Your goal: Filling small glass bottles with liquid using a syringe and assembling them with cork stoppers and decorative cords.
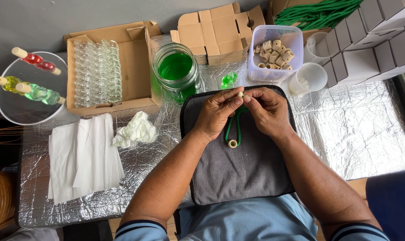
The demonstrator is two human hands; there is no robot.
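Both hands pinch a small cork over the grey cloth.
Left hand [215, 114] and right hand [267, 111] close fingertips on the cork [240, 94]; a green cord [234, 127] hangs below.

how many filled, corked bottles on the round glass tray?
3: a red bottle at the tray's top, a yellow bottle at left, a pale green bottle beside it. None look hidden.

Both forearms reach forward from the lower frame, bare to the short striped sleeve cuffs, converging toward the middle. Left hand [216, 114]: back up, fingers curled, thumb and forefinger tips pinched together. Right hand [268, 111]: mirrored pose, knuckles up, thumb and forefinger pinched. Fingertips of the two hands meet, touching. Wrists straight, well apart.
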